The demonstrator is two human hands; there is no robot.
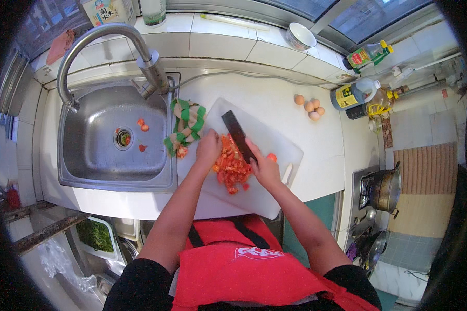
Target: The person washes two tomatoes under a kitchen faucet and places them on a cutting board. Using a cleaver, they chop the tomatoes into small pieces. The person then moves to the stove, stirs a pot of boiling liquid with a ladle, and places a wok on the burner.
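Chopped tomato (232, 168) lies heaped on a white plastic cutting board (270, 134), set at an angle beside the sink. My right hand (265, 167) is closed around the near end of a dark-bladed cleaver (237, 134), whose blade lies along the heap's upper right side. At the heap's left edge is my left hand (209, 147), its fingers bent; whether it grips anything is hidden. A red tomato piece (272, 157) sits right of my right hand. A white-handled tool (287, 173) lies at the board's right edge. A green and beige cloth (186, 122) lies by the board's left corner.
Left is a steel sink (97, 155) with tomato scraps (143, 125) and a curved faucet (101, 29). Several eggs (314, 107) lie on the counter behind the board. Bottles (354, 95) stand back right, a bowl (301, 36) on the ledge. A pot (387, 190) is on the stove at right.
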